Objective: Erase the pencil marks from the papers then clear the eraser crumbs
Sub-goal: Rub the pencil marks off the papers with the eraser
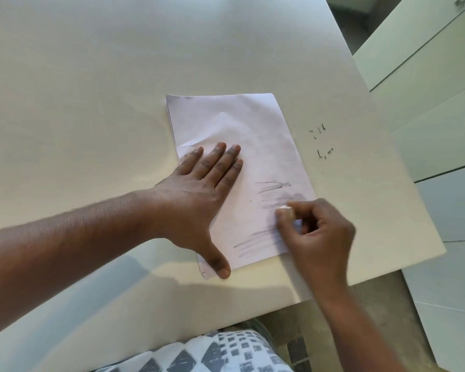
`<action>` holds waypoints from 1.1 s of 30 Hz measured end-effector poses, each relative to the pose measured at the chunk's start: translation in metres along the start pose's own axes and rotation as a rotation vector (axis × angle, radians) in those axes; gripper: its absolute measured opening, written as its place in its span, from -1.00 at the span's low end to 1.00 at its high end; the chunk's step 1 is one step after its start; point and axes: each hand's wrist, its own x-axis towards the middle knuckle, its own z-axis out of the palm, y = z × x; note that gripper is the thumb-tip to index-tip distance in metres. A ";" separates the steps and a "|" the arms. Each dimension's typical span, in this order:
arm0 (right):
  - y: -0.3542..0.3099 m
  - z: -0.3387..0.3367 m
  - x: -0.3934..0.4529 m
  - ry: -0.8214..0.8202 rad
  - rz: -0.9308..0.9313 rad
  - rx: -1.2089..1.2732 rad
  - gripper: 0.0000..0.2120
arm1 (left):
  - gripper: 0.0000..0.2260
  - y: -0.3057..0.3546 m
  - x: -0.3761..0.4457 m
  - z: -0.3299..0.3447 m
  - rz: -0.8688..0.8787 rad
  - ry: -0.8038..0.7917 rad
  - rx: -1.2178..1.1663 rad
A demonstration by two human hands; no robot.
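A small stack of white papers (pixel 253 135) lies on the pale table (pixel 91 76). Grey pencil marks (pixel 273 187) smear the top sheet's lower right part. My left hand (pixel 199 191) presses flat on the sheet's left half, fingers straight, thumb at the near edge. My right hand (pixel 317 232) pinches a small white eraser (pixel 285 208) against the paper among the marks; the hand is motion-blurred. Dark eraser crumbs (pixel 321 142) lie scattered on the table to the right of the papers.
The table's right edge (pixel 403 189) runs close beside the papers, with white cabinet fronts (pixel 440 103) beyond it. The near table edge lies just below my hands. A patterned black-and-white fabric (pixel 226 353) shows at the bottom.
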 end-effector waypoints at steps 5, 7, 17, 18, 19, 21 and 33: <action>-0.030 0.019 -0.019 -0.097 -0.088 0.091 -0.87 | 0.57 0.000 0.000 0.000 -0.008 -0.002 -0.001; -0.042 0.029 -0.033 -0.210 -0.157 0.119 -0.87 | 0.57 0.001 0.000 0.001 -0.015 0.000 0.011; -0.038 0.023 -0.016 -0.099 -0.070 0.132 -0.88 | 0.57 0.002 0.000 -0.001 -0.019 -0.008 0.007; -0.047 0.030 -0.027 -0.173 -0.106 0.155 -0.87 | 0.57 0.002 0.001 -0.001 -0.021 -0.008 0.010; -0.049 0.033 -0.031 -0.203 -0.127 0.138 -0.86 | 0.57 0.002 0.001 0.000 -0.021 -0.010 0.010; -0.032 0.026 -0.016 -0.128 -0.088 0.086 -0.87 | 0.57 0.001 0.001 0.001 -0.019 -0.002 0.001; -0.024 0.024 0.000 -0.121 -0.118 0.065 -0.88 | 0.57 0.000 0.001 0.001 -0.010 -0.003 0.017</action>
